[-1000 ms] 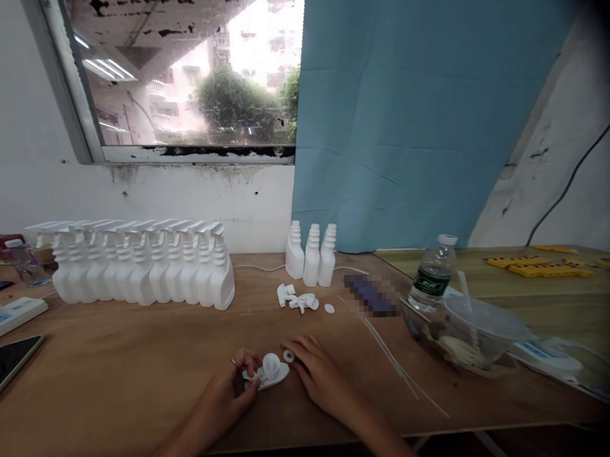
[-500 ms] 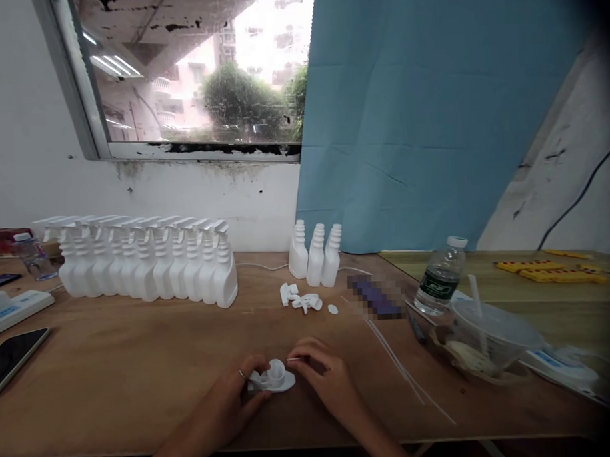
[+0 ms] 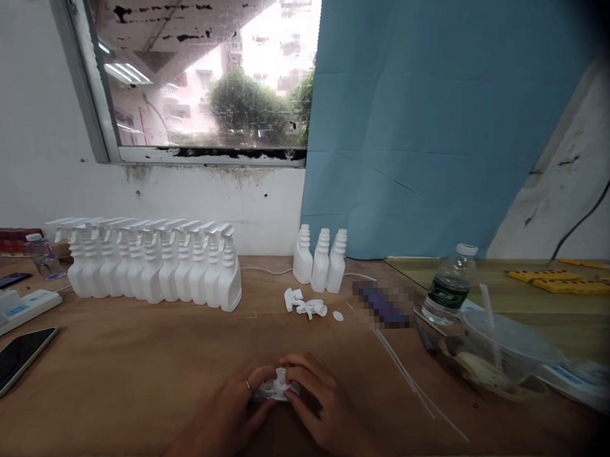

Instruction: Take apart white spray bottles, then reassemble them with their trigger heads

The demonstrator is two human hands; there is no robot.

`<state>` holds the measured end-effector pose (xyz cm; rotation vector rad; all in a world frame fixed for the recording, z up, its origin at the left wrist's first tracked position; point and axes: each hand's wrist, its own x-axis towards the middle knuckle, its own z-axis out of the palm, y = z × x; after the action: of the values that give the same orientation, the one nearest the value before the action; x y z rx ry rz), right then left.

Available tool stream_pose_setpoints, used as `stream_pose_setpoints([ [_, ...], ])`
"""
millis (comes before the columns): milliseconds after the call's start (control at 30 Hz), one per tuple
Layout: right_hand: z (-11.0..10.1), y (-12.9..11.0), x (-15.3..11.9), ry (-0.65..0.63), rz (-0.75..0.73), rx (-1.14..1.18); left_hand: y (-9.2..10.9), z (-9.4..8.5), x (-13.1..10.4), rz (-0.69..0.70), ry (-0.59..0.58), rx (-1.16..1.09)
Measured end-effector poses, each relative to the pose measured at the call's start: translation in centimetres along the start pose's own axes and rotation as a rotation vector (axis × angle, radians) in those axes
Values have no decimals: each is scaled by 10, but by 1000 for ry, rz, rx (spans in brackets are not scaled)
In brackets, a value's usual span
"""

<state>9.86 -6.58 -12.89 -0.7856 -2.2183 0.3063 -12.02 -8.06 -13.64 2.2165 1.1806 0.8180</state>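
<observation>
Near the table's front edge my left hand (image 3: 241,402) grips a white plastic spray-head part (image 3: 279,384), its thumb and fingers around the left side. My right hand (image 3: 318,401) pinches the right side of that same part; any small piece between its fingertips is hidden. Beyond my hands lie several loose white trigger parts (image 3: 305,304) and a small white oval piece (image 3: 338,316). Thin white tubes (image 3: 402,368) lie to the right of my hands. Three white bottles without spray heads (image 3: 320,260) stand behind the loose parts.
A long row of white spray bottles (image 3: 151,270) stands at the back left. A phone (image 3: 22,358) and a power strip (image 3: 30,310) are at the left edge. On the right are a water bottle (image 3: 446,287), a plastic bowl (image 3: 512,341) with a straw, and yellow strips (image 3: 572,286).
My right hand has moved in to the white part, and its fingertips now touch it. The thin piece it pinched earlier is no longer visible. The view has shifted slightly.
</observation>
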Motion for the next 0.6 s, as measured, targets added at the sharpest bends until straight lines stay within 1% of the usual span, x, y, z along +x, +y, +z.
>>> stream_pose_setpoints([
  [100, 2, 0, 0, -23, -11, -36, 9, -5, 1, 86, -38, 26],
  [167, 4, 1, 1, -20, -15, -44, 14, -7, 1, 106, -42, 46],
  [333, 7, 5, 1, -3, -20, -39, 13, -7, 1, 75, -30, 47],
  [433, 8, 4, 1, -3, -18, -46, 11, -7, 1, 51, -35, 51],
  [600, 9, 1, 1, 4, 13, -29, 11, -5, 1, 48, -28, 53],
])
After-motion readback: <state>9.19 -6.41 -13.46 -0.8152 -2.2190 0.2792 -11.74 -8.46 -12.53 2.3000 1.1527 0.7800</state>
